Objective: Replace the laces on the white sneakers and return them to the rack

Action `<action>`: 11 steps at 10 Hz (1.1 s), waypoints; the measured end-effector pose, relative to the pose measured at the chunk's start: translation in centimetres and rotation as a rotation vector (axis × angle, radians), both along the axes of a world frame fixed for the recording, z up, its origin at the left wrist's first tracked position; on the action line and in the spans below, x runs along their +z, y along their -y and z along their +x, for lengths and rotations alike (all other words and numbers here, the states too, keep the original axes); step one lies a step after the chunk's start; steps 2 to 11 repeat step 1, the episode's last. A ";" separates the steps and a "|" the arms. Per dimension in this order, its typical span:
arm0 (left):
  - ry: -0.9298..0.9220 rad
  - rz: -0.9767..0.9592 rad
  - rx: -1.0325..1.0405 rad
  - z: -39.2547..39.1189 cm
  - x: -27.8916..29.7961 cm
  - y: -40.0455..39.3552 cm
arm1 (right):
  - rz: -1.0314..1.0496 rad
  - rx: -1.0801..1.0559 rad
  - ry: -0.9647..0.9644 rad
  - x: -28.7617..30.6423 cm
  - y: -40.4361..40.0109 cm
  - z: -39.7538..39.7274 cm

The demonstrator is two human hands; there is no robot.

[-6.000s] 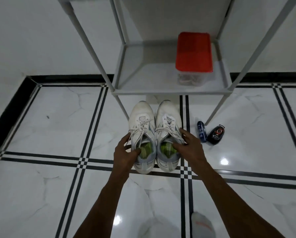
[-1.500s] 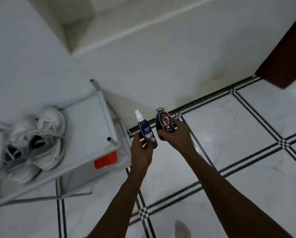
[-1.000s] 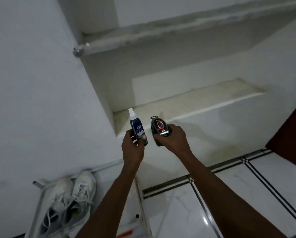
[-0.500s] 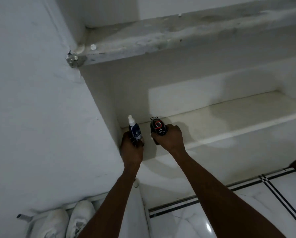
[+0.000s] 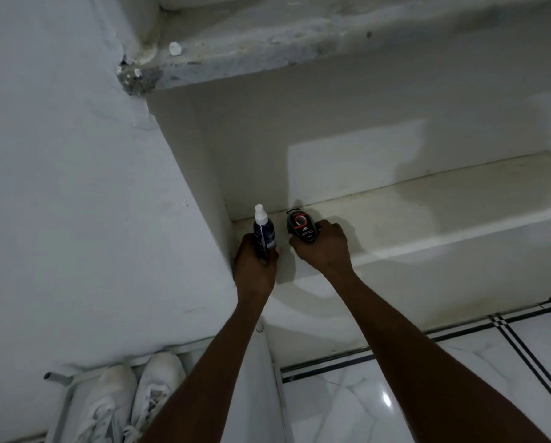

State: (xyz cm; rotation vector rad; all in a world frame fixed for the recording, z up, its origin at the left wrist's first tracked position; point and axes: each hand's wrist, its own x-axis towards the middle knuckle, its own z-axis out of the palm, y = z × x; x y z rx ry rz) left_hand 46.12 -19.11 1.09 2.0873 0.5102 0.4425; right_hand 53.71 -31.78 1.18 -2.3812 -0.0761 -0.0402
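The pair of white sneakers (image 5: pixel 130 401) stands side by side on top of the grey rack (image 5: pixel 261 388) at the bottom left, toes toward the wall. My left hand (image 5: pixel 254 266) grips a dark blue spray bottle (image 5: pixel 264 232) with a white nozzle, upright at the left corner of a white wall niche. My right hand (image 5: pixel 323 249) holds a black shoe-polish applicator (image 5: pixel 300 226) with a red ring, right beside the bottle on the niche ledge (image 5: pixel 427 212).
A rough concrete shelf (image 5: pixel 267 49) overhangs the niche. The white wall (image 5: pixel 76 203) juts out left of my left hand. White marble floor (image 5: pixel 427 394) with black stripes lies at the lower right; something dark brown shows at the right edge.
Since the sneakers were held on the floor, they stand on the rack. My hands have carried the bottle and applicator up and forward onto the niche ledge.
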 end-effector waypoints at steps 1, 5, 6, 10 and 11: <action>0.013 -0.042 0.025 -0.5 0.5 0.4 | 0.037 -0.010 -0.028 -0.2 0.3 -0.2; 0.013 -0.042 0.025 -0.5 0.5 0.4 | 0.037 -0.010 -0.028 -0.2 0.3 -0.2; 0.013 -0.042 0.025 -0.5 0.5 0.4 | 0.037 -0.010 -0.028 -0.2 0.3 -0.2; 0.013 -0.042 0.025 -0.5 0.5 0.4 | 0.037 -0.010 -0.028 -0.2 0.3 -0.2; 0.013 -0.042 0.025 -0.5 0.5 0.4 | 0.037 -0.010 -0.028 -0.2 0.3 -0.2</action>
